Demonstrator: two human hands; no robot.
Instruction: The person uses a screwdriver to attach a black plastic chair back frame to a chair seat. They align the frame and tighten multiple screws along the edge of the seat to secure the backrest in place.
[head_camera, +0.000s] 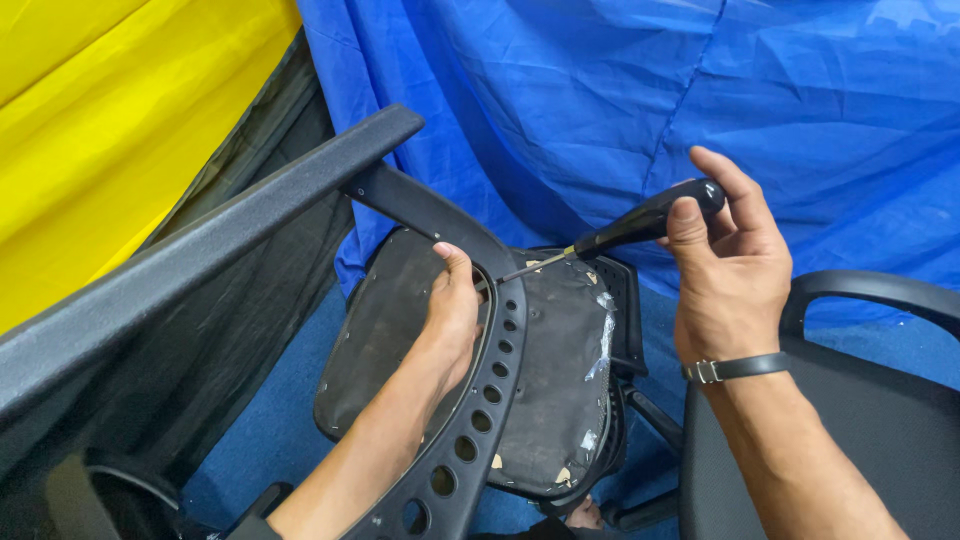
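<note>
You are gripping the screwdriver in your right hand, fingers wrapped shut round its black handle, thumb over the butt; its thin shaft is angling down-left to a tip just right of the spine. That spine, a curved black bar with a row of round holes, is running from the upper bracket down toward you across the seat underside. Your left hand is resting against the spine's left edge, fingers curled over it, thumb pointing up near the tip. The spine looks like stiff, hard plastic, so it is giving a firm hold along its edges; the seat's black covering looks soft and torn. The handle looks smooth, likely slippery. Room is opening right of the spine; left of it a chair back is crowding in, and another chair is sitting far right
</note>
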